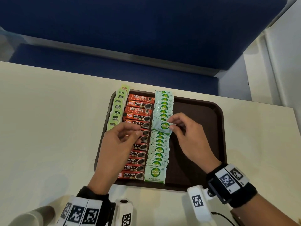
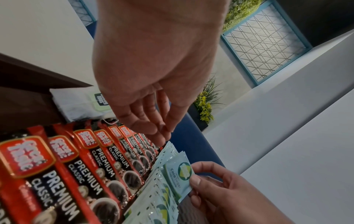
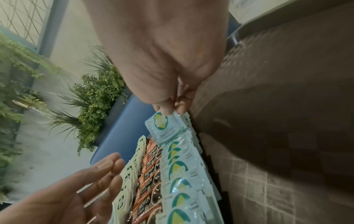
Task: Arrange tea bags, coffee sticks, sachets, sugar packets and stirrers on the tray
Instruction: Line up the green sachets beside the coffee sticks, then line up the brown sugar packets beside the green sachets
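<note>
A dark brown tray lies on the cream table. On it run three columns: green tea bags at the left, red coffee sticks in the middle, pale blue-green Coco sugar packets to their right. My right hand pinches one sugar packet by its right edge, just above the sugar column. My left hand hovers over the coffee sticks with loosely curled fingers and holds nothing.
The right half of the tray is bare brown surface. A blue upholstered seat stands behind the table's far edge. White wall panels rise at the right. Potted green plants show in the wrist views.
</note>
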Demonstrator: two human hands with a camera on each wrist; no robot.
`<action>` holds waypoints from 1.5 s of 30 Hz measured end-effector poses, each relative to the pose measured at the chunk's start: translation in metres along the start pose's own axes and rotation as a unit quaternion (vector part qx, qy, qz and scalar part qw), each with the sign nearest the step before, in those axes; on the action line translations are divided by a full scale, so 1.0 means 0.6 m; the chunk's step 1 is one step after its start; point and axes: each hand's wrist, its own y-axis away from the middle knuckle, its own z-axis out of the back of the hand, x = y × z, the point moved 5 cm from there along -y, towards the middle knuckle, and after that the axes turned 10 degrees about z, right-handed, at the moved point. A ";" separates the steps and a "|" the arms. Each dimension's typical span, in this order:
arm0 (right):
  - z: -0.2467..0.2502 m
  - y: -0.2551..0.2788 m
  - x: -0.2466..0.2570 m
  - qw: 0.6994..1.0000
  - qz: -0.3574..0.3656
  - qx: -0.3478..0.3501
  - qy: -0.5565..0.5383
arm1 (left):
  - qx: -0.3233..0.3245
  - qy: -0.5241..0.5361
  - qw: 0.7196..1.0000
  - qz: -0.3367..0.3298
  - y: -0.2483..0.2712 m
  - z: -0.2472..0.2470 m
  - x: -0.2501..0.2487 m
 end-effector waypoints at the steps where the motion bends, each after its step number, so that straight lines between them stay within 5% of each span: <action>1: 0.000 -0.002 0.002 1.000 0.003 -0.003 -0.004 | 0.000 0.001 1.000 0.000 0.000 0.001 0.001; 31: -0.010 -0.002 -0.002 0.997 0.023 -0.005 0.076 | -0.007 -0.009 1.000 0.014 0.003 0.015 0.012; 45: 0.179 0.184 0.015 0.981 -0.065 -0.167 0.069 | 0.044 -0.087 0.993 -0.064 0.051 -0.033 -0.038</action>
